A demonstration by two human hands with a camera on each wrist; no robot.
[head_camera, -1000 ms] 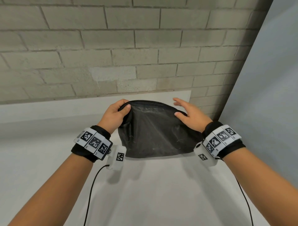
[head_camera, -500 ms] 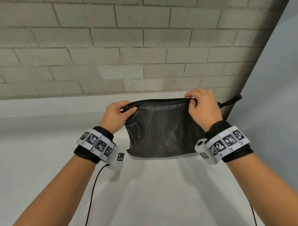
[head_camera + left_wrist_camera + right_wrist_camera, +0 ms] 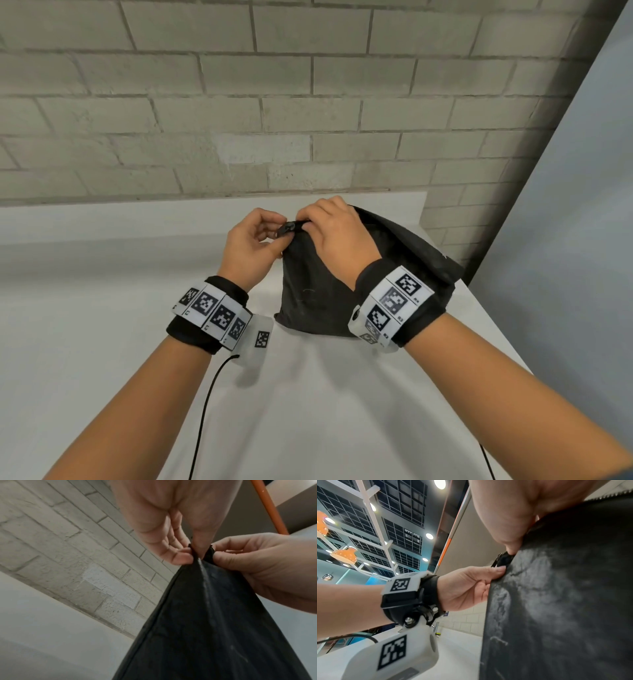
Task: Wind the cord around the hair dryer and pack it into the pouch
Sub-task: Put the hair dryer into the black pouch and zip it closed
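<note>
A black fabric pouch [image 3: 315, 284] stands upright on the white table [image 3: 308, 411], its top edge running back to the right. My left hand [image 3: 279, 236] pinches the pouch's top left corner between thumb and fingers. My right hand [image 3: 305, 222] is right beside it and pinches the black zipper pull [image 3: 289, 229] at that same corner. The left wrist view shows both hands meeting on the pouch [image 3: 214, 628] corner. In the right wrist view the zipper pull [image 3: 503, 559] sits just above my left thumb. No hair dryer or cord shows.
A grey brick wall [image 3: 274, 120] rises just behind the table. A pale panel [image 3: 565, 240] closes off the right side, next to the table's right edge. Thin black cables [image 3: 205, 404] hang from my wrist cameras over the table's front.
My right hand has travelled along the pouch's top from the right end to the left corner with the zipper pull. The pouch's right end has swung back. My left hand kept its hold.
</note>
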